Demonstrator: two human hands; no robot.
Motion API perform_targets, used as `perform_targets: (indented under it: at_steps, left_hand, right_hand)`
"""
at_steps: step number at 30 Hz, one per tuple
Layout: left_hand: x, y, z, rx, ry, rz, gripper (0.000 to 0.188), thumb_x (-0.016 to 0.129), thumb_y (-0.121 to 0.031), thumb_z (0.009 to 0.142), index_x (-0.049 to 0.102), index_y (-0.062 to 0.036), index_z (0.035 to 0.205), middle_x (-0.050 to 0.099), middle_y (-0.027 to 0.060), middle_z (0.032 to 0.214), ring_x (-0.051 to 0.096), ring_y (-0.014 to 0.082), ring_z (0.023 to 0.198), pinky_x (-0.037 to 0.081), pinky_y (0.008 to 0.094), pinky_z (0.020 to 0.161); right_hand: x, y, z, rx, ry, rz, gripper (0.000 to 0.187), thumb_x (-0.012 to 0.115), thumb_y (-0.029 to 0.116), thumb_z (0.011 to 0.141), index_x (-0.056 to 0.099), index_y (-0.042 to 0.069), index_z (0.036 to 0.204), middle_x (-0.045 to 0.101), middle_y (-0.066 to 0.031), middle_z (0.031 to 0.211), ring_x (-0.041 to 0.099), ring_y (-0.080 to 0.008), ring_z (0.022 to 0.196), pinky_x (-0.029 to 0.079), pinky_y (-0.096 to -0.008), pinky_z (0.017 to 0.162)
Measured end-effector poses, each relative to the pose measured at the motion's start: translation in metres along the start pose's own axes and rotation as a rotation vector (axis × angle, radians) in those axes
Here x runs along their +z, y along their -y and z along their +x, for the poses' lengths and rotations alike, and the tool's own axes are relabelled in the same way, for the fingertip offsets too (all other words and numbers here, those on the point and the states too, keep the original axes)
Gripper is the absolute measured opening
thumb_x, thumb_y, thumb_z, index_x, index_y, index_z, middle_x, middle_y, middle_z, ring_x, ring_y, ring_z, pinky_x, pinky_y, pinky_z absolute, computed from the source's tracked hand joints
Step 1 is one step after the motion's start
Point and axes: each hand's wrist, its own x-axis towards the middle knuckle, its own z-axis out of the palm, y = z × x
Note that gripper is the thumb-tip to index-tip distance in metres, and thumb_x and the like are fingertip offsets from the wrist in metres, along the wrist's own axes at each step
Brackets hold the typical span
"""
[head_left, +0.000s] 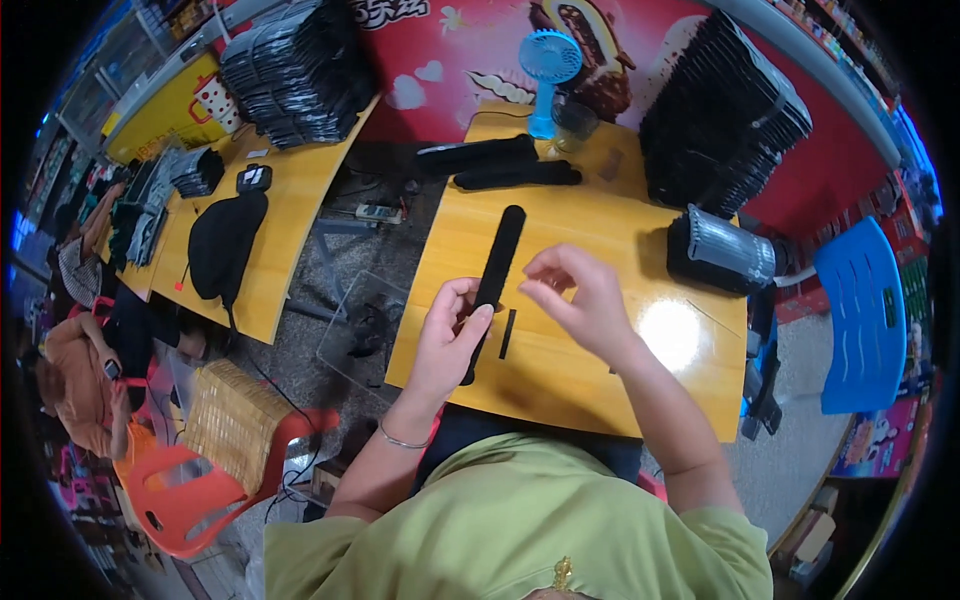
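Note:
My left hand (455,335) grips a long black strap with a rounded end (504,245), thumb on top. The strap slants up and away over the yellow wooden table (600,380), and its lower end shows below my hand. Right of the strap, my right hand (583,303) hovers with bent fingers. A gap shows between its thumb and forefinger, and I see nothing held there. Between my hands, a short thin black strip (508,335) lies on the table.
Two black bundles (518,175) lie at the table's far left. A blue fan (543,95) stands behind them. A tall black stack (715,115) and a wrapped black pack (722,252) sit on the right. Left is another table (262,300); beyond it sits a person (80,365).

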Motion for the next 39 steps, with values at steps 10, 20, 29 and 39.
perform_targets:
  at_steps: [10,20,29,39]
  left_hand:
    - [0.040,0.009,-0.009,0.129,0.123,0.225,0.027,0.056,0.000,0.087,0.047,-0.0004,0.113,0.056,0.0049,0.098,0.053,0.0103,0.088,0.044,0.0238,0.076]
    - [0.044,0.016,-0.009,-0.218,0.223,-0.072,0.031,0.047,-0.012,0.095,0.046,0.0016,0.122,0.059,0.0099,0.096,0.056,0.0096,0.078,0.046,0.0223,0.070]
    - [0.045,0.019,-0.006,-0.446,0.271,-0.404,0.039,0.042,-0.025,0.098,0.041,-0.0037,0.130,0.057,0.0079,0.092,0.054,0.0108,0.075,0.047,0.0232,0.066]
    - [0.035,0.048,-0.025,-0.639,0.219,-0.915,0.042,0.039,-0.030,0.098,0.039,-0.0014,0.129,0.055,0.0104,0.100,0.045,0.0126,0.062,0.041,0.0189,0.049]
  right_hand:
    - [-0.012,0.000,-0.046,0.181,-0.187,0.118,0.012,0.067,0.006,0.080,0.057,0.001,0.083,0.060,-0.0026,0.074,0.057,-0.0082,0.062,0.045,-0.0204,0.056]
    - [-0.089,-0.008,-0.130,0.460,-0.325,0.532,0.013,0.049,0.012,0.090,0.048,0.008,0.078,0.044,0.0030,0.070,0.041,-0.0052,0.061,0.034,-0.0206,0.053]
    - [-0.175,0.018,-0.291,0.841,-0.642,0.002,0.004,0.058,0.003,0.083,0.060,0.003,0.079,0.055,-0.0034,0.065,0.053,-0.0115,0.061,0.043,-0.0253,0.058]
    - [-0.165,0.014,-0.275,0.638,-0.475,-0.749,0.015,0.063,0.006,0.082,0.065,0.001,0.095,0.064,-0.0139,0.085,0.063,-0.0243,0.080,0.049,-0.0323,0.072]
